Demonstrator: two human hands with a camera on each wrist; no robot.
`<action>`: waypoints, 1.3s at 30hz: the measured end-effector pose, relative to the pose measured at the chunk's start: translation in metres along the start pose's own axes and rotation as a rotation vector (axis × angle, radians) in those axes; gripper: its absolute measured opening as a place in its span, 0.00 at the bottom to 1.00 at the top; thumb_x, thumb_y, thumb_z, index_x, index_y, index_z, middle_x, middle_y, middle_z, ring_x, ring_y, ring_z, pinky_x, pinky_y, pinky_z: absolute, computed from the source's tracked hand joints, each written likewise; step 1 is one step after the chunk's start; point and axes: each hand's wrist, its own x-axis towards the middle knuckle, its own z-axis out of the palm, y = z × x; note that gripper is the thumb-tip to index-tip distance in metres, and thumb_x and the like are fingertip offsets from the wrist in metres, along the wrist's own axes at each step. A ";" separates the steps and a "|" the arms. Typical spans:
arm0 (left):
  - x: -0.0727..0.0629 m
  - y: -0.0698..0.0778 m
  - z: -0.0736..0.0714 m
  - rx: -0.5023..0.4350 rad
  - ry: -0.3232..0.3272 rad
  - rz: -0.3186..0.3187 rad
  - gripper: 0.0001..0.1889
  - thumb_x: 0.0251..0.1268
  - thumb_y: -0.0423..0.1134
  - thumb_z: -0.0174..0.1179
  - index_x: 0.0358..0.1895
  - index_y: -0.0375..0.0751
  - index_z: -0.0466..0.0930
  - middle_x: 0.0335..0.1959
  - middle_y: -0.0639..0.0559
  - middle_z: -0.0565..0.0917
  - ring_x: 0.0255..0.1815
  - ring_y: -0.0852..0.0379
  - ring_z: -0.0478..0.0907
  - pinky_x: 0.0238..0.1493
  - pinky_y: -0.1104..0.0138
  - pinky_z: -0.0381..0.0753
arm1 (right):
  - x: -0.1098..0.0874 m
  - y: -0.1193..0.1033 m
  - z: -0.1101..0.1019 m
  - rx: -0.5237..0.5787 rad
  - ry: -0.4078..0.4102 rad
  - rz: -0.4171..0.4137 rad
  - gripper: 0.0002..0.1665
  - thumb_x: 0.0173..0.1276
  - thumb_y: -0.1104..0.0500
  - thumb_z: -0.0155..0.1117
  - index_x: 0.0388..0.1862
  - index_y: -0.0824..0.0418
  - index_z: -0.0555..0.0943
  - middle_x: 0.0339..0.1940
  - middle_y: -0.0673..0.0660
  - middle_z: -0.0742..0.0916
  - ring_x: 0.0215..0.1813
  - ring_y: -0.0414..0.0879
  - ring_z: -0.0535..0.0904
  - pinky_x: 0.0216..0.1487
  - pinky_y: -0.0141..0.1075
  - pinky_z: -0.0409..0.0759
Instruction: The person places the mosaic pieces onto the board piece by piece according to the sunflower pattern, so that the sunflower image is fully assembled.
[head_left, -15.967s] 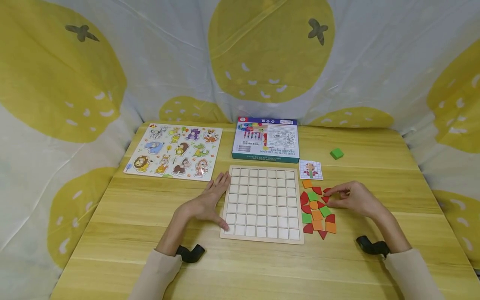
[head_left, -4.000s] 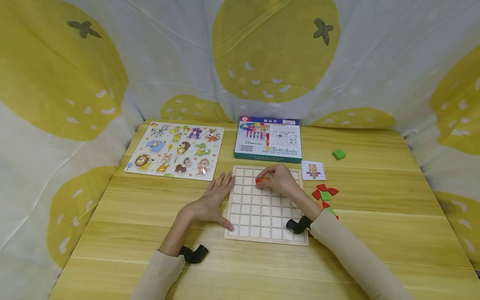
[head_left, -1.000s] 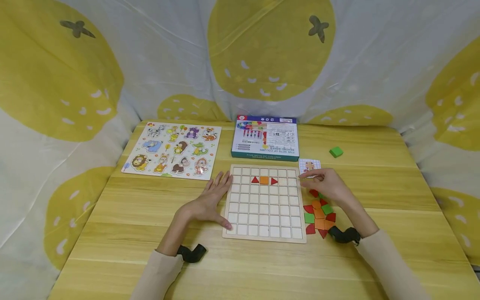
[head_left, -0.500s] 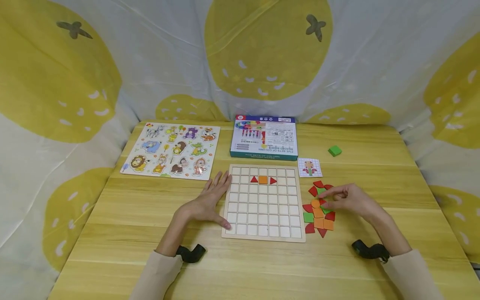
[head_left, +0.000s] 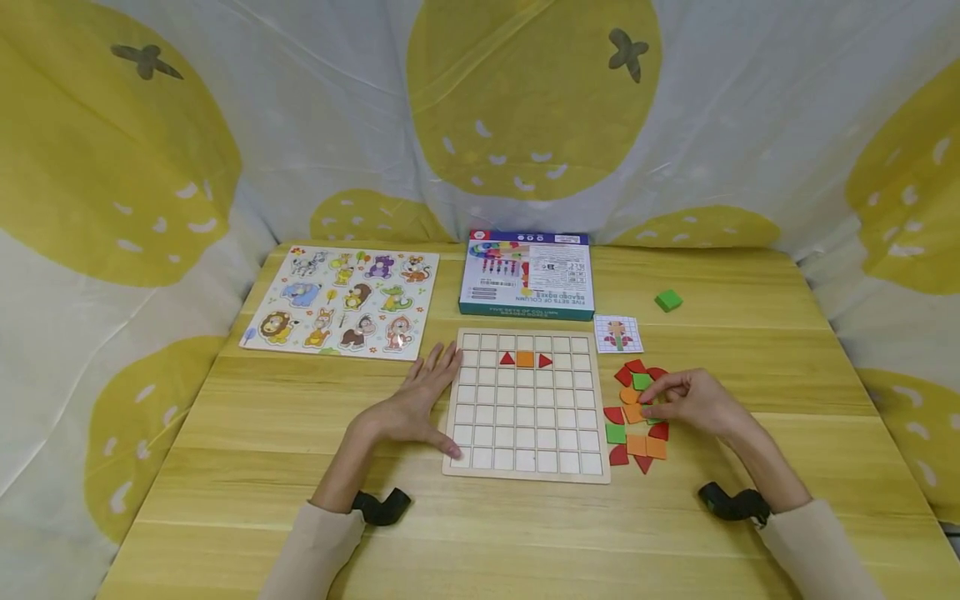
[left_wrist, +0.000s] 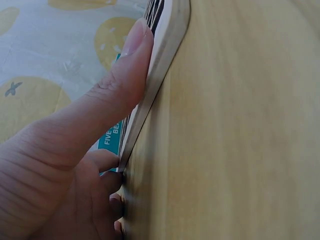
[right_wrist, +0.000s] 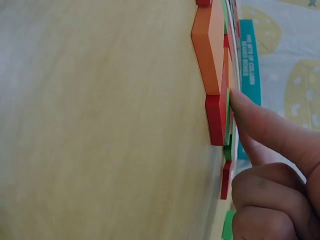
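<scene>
The pale wooden grid board (head_left: 525,477) lies before me. An orange square (head_left: 525,359) sits in one of its upper cells, with red triangles (head_left: 507,358) on either side. My left hand (head_left: 412,406) rests along the board's left edge, fingers spread and thumb at the lower corner; in the left wrist view the thumb (left_wrist: 135,65) lies against the rim. Right of the board is a group of red, green and orange tiles. There my right hand (head_left: 697,404) pinches the edge of an orange square tile (head_left: 633,414); its fingertips partly hide neighbouring tiles.
A small card (head_left: 618,335) with a printed grid pattern lies above the loose tiles. Behind the board is a flat box (head_left: 525,275). An animal puzzle board (head_left: 341,302) lies at the back left. Green tiles (head_left: 669,301) sit apart at the back right.
Since earlier, an orange square and two red triangles have come onto the board. In the last half second, the pinched orange square and an orange circle shifted up slightly. The left hand stays put.
</scene>
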 end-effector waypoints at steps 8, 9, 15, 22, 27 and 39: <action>0.000 0.000 0.000 0.002 -0.001 0.000 0.78 0.39 0.58 0.84 0.85 0.36 0.33 0.87 0.41 0.30 0.87 0.39 0.21 0.85 0.40 0.26 | -0.001 -0.001 -0.001 -0.023 0.026 0.003 0.19 0.63 0.56 0.79 0.48 0.67 0.88 0.17 0.46 0.66 0.22 0.41 0.59 0.23 0.36 0.57; 0.000 0.000 0.000 0.002 -0.001 0.001 0.78 0.39 0.58 0.84 0.85 0.36 0.33 0.87 0.41 0.30 0.87 0.39 0.21 0.85 0.40 0.26 | -0.001 -0.001 0.000 -0.025 0.021 0.003 0.20 0.61 0.55 0.80 0.48 0.66 0.88 0.18 0.46 0.65 0.23 0.40 0.58 0.24 0.36 0.57; 0.000 -0.001 0.001 0.009 0.000 0.001 0.78 0.39 0.59 0.84 0.84 0.36 0.33 0.87 0.41 0.30 0.87 0.39 0.21 0.85 0.41 0.26 | 0.000 -0.003 0.003 -0.033 -0.014 -0.032 0.23 0.57 0.57 0.83 0.48 0.67 0.86 0.19 0.48 0.61 0.24 0.41 0.57 0.25 0.37 0.56; 0.001 -0.001 0.001 0.009 -0.001 0.003 0.78 0.39 0.59 0.84 0.85 0.36 0.34 0.87 0.41 0.30 0.87 0.39 0.21 0.85 0.41 0.26 | 0.000 -0.001 -0.002 -0.054 -0.001 -0.035 0.25 0.57 0.58 0.82 0.49 0.68 0.84 0.19 0.47 0.61 0.23 0.41 0.57 0.25 0.38 0.57; 0.001 -0.001 0.001 0.008 0.000 0.004 0.78 0.39 0.59 0.84 0.84 0.36 0.34 0.87 0.41 0.30 0.87 0.39 0.21 0.85 0.41 0.26 | -0.001 0.002 -0.006 -0.051 -0.008 -0.033 0.26 0.57 0.58 0.82 0.50 0.68 0.83 0.19 0.48 0.61 0.23 0.40 0.57 0.25 0.38 0.57; 0.001 -0.002 0.002 0.009 -0.002 0.000 0.78 0.39 0.59 0.84 0.85 0.36 0.33 0.86 0.41 0.29 0.87 0.39 0.20 0.85 0.41 0.26 | -0.002 0.003 -0.006 -0.083 -0.010 -0.060 0.24 0.59 0.60 0.80 0.52 0.68 0.84 0.19 0.48 0.61 0.23 0.40 0.58 0.24 0.37 0.57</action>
